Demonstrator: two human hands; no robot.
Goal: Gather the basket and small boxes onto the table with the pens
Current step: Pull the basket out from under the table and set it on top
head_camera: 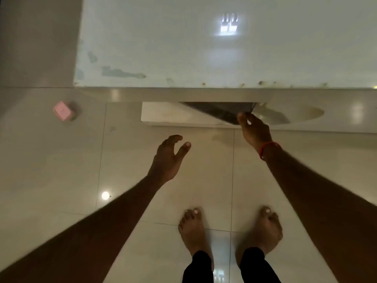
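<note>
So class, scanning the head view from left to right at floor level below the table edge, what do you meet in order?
Pink small box on the floor → left hand, open → dark basket under the table → right hand gripping the basket's corner.

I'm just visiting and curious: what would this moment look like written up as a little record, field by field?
Viewpoint: head camera, looking down at a standing person
Table: white table, top bare in view, paint chipped along the near edge
Right hand: right hand reaches under the table edge, fingertips pinching the corner of a dark basket-like object
Left hand: left hand open, fingers curled, holding nothing
Small box: pink box on the floor, left of the table, untouched
Floor: glossy tile floor, bare feet on it
Pens: none visible
</note>
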